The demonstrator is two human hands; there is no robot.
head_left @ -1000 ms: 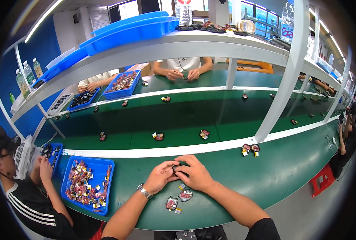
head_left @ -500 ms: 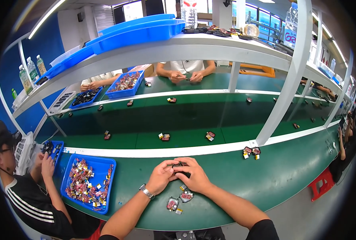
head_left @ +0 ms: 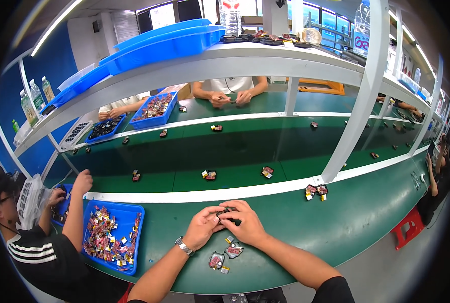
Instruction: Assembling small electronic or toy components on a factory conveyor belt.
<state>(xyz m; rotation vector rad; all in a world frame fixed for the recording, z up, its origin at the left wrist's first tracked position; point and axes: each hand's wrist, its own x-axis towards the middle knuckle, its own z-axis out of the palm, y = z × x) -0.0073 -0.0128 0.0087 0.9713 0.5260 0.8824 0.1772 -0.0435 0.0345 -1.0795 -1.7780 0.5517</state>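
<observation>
My left hand and my right hand meet over the green table, both closed around a small black plastic casing. Fingers cover much of it, so its inside cannot be made out. Just below my hands lie two open casings with red circuit boards, one nearer me and one touching or close beside it. A small silver-and-yellow battery rests above them, and another battery lies below. My left wrist wears a metal watch.
A blue tray of red boards and batteries stands left, beside a co-worker. Two board assemblies lie at a white post's foot. Beyond the white rail, more assemblies sit on a green belt. A shelf spans above.
The co-worker at left has raised a hand toward the rail and belt. My hands stay together on the casing with little visible movement. The whole view has shifted slightly.
</observation>
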